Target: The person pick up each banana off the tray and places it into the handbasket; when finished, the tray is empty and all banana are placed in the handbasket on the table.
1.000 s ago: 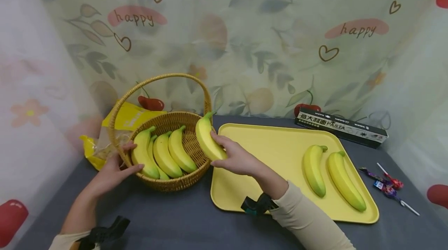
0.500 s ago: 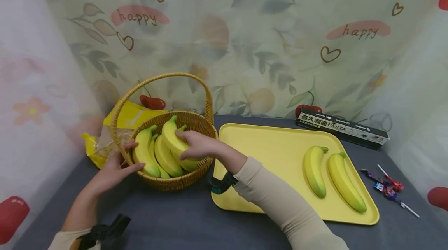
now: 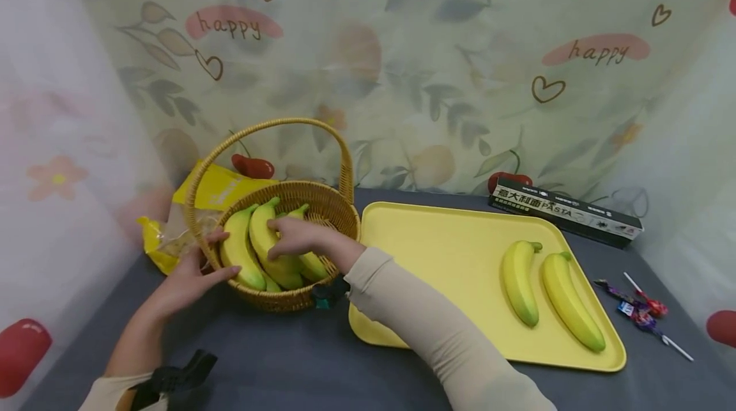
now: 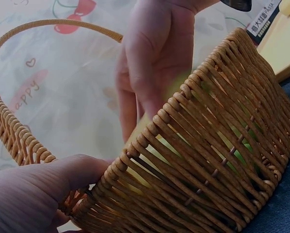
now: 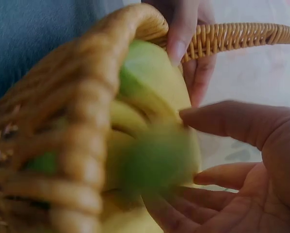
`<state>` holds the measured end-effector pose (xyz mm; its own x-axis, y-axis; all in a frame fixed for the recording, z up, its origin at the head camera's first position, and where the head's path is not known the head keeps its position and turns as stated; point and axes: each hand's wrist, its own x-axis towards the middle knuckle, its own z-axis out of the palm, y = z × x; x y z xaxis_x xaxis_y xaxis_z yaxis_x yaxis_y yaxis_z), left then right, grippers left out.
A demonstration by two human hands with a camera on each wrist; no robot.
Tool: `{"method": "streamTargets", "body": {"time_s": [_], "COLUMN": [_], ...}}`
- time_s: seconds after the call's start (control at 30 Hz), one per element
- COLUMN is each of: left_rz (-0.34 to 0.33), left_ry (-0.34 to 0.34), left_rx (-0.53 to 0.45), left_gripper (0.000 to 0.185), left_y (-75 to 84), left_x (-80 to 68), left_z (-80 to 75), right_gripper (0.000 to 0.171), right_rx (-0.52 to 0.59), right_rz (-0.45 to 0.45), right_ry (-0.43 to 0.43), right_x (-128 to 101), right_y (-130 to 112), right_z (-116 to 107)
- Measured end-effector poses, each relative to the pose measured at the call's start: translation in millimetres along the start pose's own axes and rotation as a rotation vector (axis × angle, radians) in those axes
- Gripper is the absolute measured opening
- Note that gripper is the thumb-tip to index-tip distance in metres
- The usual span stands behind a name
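A wicker basket point(image 3: 282, 302) with a tall arched handle stands at the left and holds several bananas. With thumb and fingers, my left hand point(image 3: 186, 277) grips the basket's left rim at the foot of the handle; its thumb lies over the rim in the left wrist view. Inside the basket, my right hand point(image 3: 299, 236) holds a banana point(image 3: 261, 232) between thumb and fingers, on top of the others. The banana's green tip point(image 5: 157, 162) looks blurred in the right wrist view. Two more bananas, a left one point(image 3: 519, 283) and a right one point(image 3: 570, 299), lie apart on the yellow tray point(image 3: 425, 251).
Behind the basket leans a yellow plastic bag point(image 3: 201, 190). A black pasta box point(image 3: 563, 211) lies past the tray's far right corner. Lollipops point(image 3: 638, 309) lie to the right of the tray. A printed curtain point(image 3: 402, 110) hangs at the back and sides.
My right hand has carried the banana from the basket's right rim leftward and down onto the bananas inside. My left hand has kept its grip on the rim.
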<state>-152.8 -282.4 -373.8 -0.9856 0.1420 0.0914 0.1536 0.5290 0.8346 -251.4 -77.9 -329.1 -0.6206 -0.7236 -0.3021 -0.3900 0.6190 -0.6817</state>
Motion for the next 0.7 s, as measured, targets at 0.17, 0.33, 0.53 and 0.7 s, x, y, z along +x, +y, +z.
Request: {"method": "streamTargets", "body": {"time_s": [0.17, 0.33, 0.53, 0.7], "left_rz": [-0.001, 0.002, -0.002, -0.004], "left_ry": [0.000, 0.005, 0.001, 0.006], "left_rx": [-0.007, -0.010, -0.011, -0.010], "left_gripper": [0.066, 0.065, 0.065, 0.065], "left_y": [0.6, -0.5, -0.7, 0.6], "left_x": [-0.5, -1.3, -0.5, -0.4], "left_z": [-0.4, -0.8, 0.1, -0.6], "right_gripper": [0.071, 0.072, 0.076, 0.075], "right_rx": [0.006, 0.092, 0.189, 0.133], "right_rz": [0.019, 0.024, 0.033, -0.026], "right_ry": [-0.023, -0.036, -0.034, -0.003], "right_x": [-0.1, -1.9, -8.6, -27.8], "right_y": [-3.7, -0.8, 8.6, 17.8], "right_z": [2.2, 1.8, -1.7, -12.4]}}
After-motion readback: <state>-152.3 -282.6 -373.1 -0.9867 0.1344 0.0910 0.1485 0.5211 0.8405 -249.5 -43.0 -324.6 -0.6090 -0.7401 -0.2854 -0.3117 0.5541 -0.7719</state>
